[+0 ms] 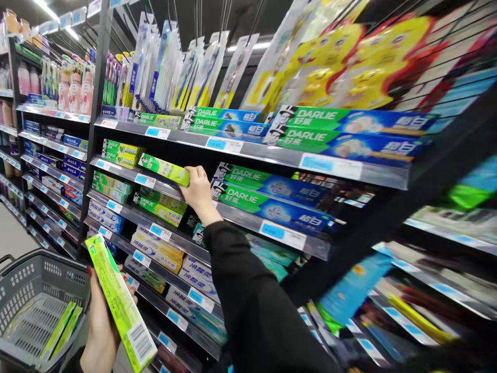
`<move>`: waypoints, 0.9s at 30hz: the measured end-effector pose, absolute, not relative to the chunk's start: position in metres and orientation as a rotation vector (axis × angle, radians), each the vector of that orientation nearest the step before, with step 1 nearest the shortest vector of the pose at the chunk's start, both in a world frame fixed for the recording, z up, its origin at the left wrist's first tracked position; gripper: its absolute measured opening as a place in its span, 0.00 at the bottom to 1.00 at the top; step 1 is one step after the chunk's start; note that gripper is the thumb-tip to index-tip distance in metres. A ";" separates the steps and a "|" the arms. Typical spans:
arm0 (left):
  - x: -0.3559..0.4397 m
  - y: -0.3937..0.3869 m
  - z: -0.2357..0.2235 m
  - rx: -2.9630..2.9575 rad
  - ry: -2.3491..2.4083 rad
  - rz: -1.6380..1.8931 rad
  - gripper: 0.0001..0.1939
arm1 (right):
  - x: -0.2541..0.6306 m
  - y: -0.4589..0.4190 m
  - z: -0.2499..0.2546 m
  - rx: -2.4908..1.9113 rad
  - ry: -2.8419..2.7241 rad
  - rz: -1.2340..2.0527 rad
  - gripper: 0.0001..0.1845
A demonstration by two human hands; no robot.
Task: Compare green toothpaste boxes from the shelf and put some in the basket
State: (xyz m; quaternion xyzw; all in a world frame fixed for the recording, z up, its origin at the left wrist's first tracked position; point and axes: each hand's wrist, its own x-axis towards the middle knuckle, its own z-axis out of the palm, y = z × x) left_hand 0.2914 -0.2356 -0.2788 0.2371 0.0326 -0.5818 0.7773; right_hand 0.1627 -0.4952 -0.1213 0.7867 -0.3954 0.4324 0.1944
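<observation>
My left hand [101, 316] grips a lime-green toothpaste box [121, 305], tilted with its barcode end toward me. Stretched out to the shelf, my right hand [199, 192] has its fingers around the right end of a green-and-white Darlie toothpaste box [163, 169]. That box lies at the front of the shelf, just above the price tags; whether it is lifted off cannot be told. To its left are stacked green Darlie boxes [121, 153], and to the right blue-and-green Darlie boxes [267, 199].
A grey shopping basket [73, 272] at the lower left holds several slim green boxes [62, 331]. Packaged toothbrushes [202, 72] hang above the upper shelf edge [256, 150]. Further toothpaste boxes [157, 248] fill lower shelves. A dark upright post [99, 67] divides the shelving.
</observation>
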 end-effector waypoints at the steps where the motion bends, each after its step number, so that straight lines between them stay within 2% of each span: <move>1: 0.291 -0.236 -0.280 0.516 0.077 -1.245 0.26 | 0.159 -0.485 -0.131 2.173 -1.064 1.248 0.24; 7: 0.292 -0.232 -0.278 0.353 0.157 -1.257 0.25 | 0.133 -0.379 -0.219 1.896 -0.707 1.521 0.24; 12: 0.289 -0.230 -0.279 0.222 0.016 -1.384 0.35 | 0.123 -0.276 -0.275 1.855 -0.849 1.613 0.24; 17: 0.275 -0.222 -0.284 0.213 -0.044 -1.459 0.38 | 0.121 -0.226 -0.303 1.871 -0.867 1.572 0.22; 27: 0.268 -0.215 -0.292 0.382 0.165 -1.608 0.35 | 0.114 -0.206 -0.327 1.917 -0.794 1.513 0.17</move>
